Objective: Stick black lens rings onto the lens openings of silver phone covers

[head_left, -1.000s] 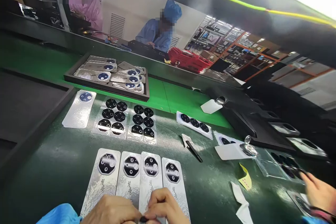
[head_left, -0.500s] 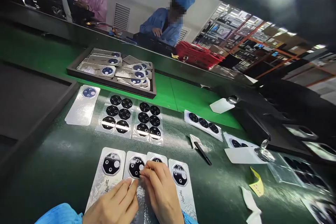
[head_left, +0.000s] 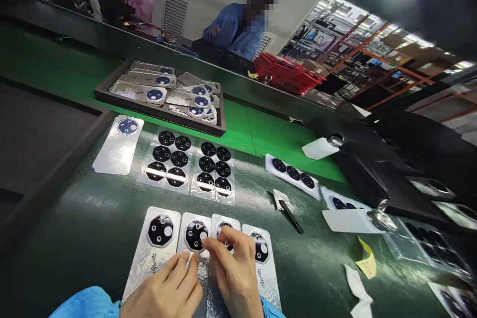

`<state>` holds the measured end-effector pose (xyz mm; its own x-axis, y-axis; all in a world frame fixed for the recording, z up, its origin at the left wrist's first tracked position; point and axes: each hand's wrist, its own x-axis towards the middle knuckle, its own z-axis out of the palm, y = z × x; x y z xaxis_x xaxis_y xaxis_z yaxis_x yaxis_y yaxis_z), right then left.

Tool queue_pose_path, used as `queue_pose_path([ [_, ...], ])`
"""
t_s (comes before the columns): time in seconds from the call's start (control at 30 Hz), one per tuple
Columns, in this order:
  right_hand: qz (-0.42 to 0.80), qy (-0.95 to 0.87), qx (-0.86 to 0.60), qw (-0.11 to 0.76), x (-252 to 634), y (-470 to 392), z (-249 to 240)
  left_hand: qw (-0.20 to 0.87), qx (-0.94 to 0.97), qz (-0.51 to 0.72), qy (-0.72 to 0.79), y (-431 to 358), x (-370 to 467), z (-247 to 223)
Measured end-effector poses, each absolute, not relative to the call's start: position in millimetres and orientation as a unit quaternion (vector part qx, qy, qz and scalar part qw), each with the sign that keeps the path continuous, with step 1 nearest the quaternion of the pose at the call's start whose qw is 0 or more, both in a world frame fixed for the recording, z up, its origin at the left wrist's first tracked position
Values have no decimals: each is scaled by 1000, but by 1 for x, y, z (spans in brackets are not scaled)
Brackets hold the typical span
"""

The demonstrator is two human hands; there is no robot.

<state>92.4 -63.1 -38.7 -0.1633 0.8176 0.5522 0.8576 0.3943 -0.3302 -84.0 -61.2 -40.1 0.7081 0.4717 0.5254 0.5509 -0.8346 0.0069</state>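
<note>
Several silver phone back panels lie side by side in front of me, each with a black octagonal camera piece. My left hand [head_left: 169, 280] rests over the lower part of the second phone back panel [head_left: 203, 269]. Its fingers are bent and held together, tips just below that panel's camera piece [head_left: 193, 236]; anything in them is hidden. With thumb and forefinger pinched, my right hand [head_left: 236, 268] is at the lower right edge of the same piece, by its pale round spot. What the pinch holds is too small to tell. Part of the third panel's camera piece [head_left: 219, 228] shows behind the right fingers.
Beyond the panels lie clear sheets of black octagonal stickers [head_left: 179, 159] and a silver panel stack [head_left: 121, 151]. Further back sits a dark tray [head_left: 222, 126] of panels. Black tweezers [head_left: 292, 217], white bottles [head_left: 350, 220] and yellow paper [head_left: 367, 261] are rightward. Co-workers [head_left: 238, 30] sit opposite.
The view has shifted slightly. My right hand has turned and its fingers have lifted a little, uncovering more of the third panel's camera piece. My left hand has hardly moved.
</note>
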Motion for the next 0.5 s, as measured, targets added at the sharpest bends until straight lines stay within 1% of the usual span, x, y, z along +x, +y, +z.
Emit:
queue_pose_path([
  [0.13,-24,-780,-533,328,94,-64,-40,71,-926,-252,-270,-62,-84,-38],
  [0.5,-11,-764,-557,326,94,-62,-33,63,-927,-247,-276,-63,-84,-37],
])
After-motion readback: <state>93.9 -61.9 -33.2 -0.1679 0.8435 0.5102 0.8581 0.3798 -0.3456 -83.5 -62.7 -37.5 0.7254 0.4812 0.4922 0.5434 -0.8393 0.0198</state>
